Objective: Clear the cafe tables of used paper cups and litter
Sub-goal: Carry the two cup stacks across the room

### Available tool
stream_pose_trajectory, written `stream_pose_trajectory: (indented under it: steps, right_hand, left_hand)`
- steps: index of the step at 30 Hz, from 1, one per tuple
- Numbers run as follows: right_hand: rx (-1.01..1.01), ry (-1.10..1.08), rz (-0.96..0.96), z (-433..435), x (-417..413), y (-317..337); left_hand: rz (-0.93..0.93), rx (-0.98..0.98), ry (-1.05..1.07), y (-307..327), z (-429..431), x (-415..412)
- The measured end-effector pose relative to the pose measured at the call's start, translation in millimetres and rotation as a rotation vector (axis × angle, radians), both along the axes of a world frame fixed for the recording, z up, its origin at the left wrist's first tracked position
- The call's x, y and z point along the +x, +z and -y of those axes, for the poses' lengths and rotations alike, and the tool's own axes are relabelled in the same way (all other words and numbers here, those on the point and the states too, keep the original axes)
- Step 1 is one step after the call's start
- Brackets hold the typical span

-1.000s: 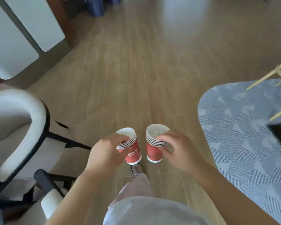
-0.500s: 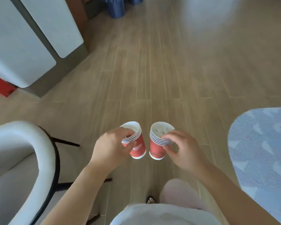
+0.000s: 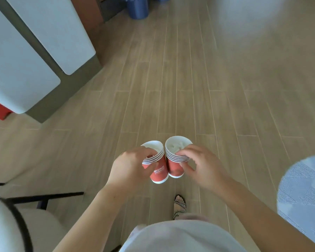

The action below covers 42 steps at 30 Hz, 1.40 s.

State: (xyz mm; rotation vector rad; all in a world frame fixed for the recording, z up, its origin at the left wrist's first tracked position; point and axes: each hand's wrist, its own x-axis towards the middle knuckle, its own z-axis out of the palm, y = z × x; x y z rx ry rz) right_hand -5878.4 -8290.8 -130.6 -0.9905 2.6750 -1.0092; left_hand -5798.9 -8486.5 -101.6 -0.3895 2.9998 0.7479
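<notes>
Since the frame half a second back: the white chair point(image 3: 5, 224) is slipping lower and leftward in view, the patterned rug point(image 3: 302, 197) is retreating to the right edge, and the two cup stacks are closing up until their rims are touching.

Step in hand, as I am judging it: carrying collected cups over the wood floor point(image 3: 171, 79) toward disposal. I am seeing no certain bin, only blue shapes point(image 3: 137, 8) far ahead, too blurred to name.

Doing it well: I am keeping both stacks upright, rims up, since the right one is carrying crumpled white litter inside, and I am steering between chair and rug.

Item, left hand point(image 3: 129, 166): fingers are curling round the left stack of red paper cups point(image 3: 157, 170) and gripping it at the rims. The stack is leaning slightly.

Item, right stack of red paper cups point(image 3: 175, 166): hanging in the air just beside the left stack, above the floor.

Item, right hand point(image 3: 204, 166): fingertips are pinching the rims from above, and the thumb is pressing the red wall below.

Neither hand is sitting free.
</notes>
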Motion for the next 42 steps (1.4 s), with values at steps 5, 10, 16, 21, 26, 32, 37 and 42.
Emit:
stream_pose_trajectory:
  steps: [5, 10, 16, 21, 26, 32, 37, 42]
  right_hand:
    - [0.004, 0.056, -0.022, 43, -102, -6]
    - [-0.016, 0.101, -0.022, 91, -201, -10]
    - [-0.011, 0.097, -0.071, 163, -350, -12]
    - [-0.013, 0.043, -0.12, 208, -468, 9]
    - [-0.022, -0.096, -0.074, 220, -559, 10]
    - [0.017, -0.254, -0.103, 209, -678, 0]
    - [0.007, -0.311, -0.116, 199, -808, 2]
    - [0.042, -0.312, -0.099, 191, -931, 9]
  left_hand:
    - [0.009, -0.024, 0.047, 3, 42, -94]
    - [-0.009, 0.007, 0.091, -4, 85, -186]
    - [-0.055, -0.002, 0.05, -7, 151, -334]
    - [-0.107, 0.003, 0.002, 17, 207, -466]
    - [-0.109, -0.001, -0.089, 16, 225, -587]
    - [-0.066, 0.009, -0.257, -1, 222, -743]
    - [-0.086, 0.004, -0.306, -4, 210, -882]
    - [-0.086, 0.041, -0.293, 3, 203, -1006]
